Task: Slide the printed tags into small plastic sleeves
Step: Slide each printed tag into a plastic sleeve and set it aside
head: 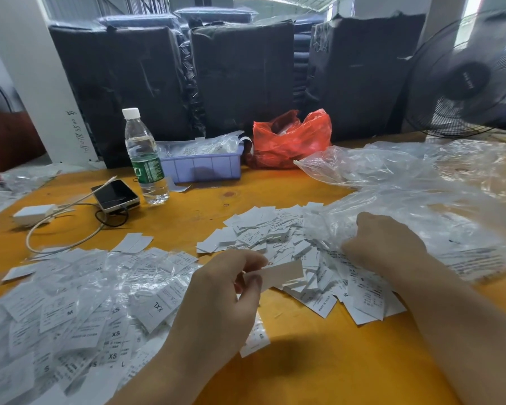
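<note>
My left hand [225, 290] pinches a white printed tag [284, 273] between thumb and fingers, blank side up, above the orange table. My right hand [383, 241] reaches into a heap of clear plastic sleeves [415, 217] at the right, fingers curled into the plastic; what they grip is hidden. A loose pile of bare white tags [275, 235] lies in the middle between the two hands. A wide spread of tags inside clear sleeves [79, 305] covers the left front of the table, with size letters showing.
A water bottle [145, 159], a phone [116, 195] with charger and cable [34, 214], a lilac tray [202, 165] and a red plastic bag [292, 138] stand further back. Black wrapped bundles [240, 77] line the rear. A fan [468, 80] stands at the far right.
</note>
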